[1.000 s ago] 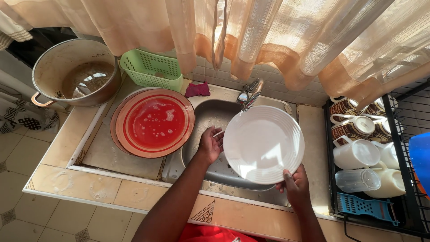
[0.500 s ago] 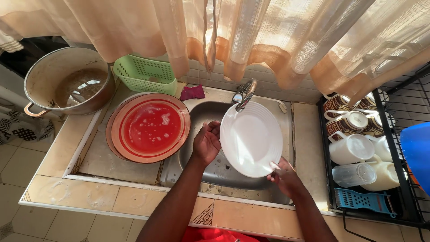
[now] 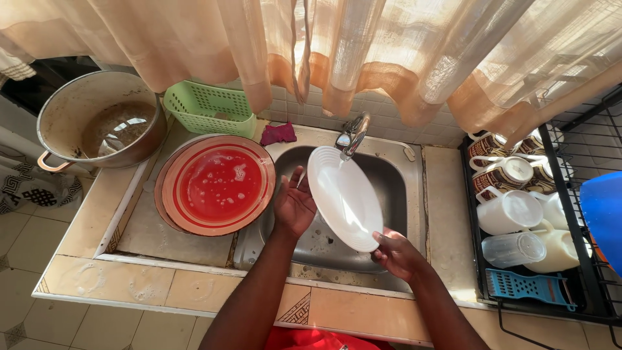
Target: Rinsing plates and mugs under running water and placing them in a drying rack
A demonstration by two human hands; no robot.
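A: Where is the white plate (image 3: 344, 198) right now?

B: Over the steel sink (image 3: 395, 178), tilted on edge, its upper rim just under the tap (image 3: 353, 134). The right hand (image 3: 396, 254) pinches its lower rim – thumb on the near face, fingers curled behind. The left hand (image 3: 295, 204) lies flat against the plate's left side, fingers spread wide and gripping nothing.

A: What sits to the left of the sink?

B: A red basin (image 3: 217, 185) with soapy water in it, resting on the tiled counter (image 3: 97, 214) and overlapping the sink's left edge, just beside the left hand. Behind it stands a green plastic basket (image 3: 208, 108), and beside that a crumpled magenta cloth (image 3: 278, 133) at the sink's back corner. Further left is a big metal pot (image 3: 100, 120) with some liquid in the bottom.

A: And on the right?

B: A black wire dish rack (image 3: 570, 214) – mugs (image 3: 508, 210) mouth-down or on their sides, a clear plastic jug (image 3: 514, 248), a blue grater (image 3: 528, 285) at the front. Something blue (image 3: 602, 217) cuts in at the frame's right edge; I cannot tell what it is.

A: Anything crowding the plate?

B: The tap is nearly touching its top, and a cream curtain (image 3: 363, 52) hangs low over the back wall.
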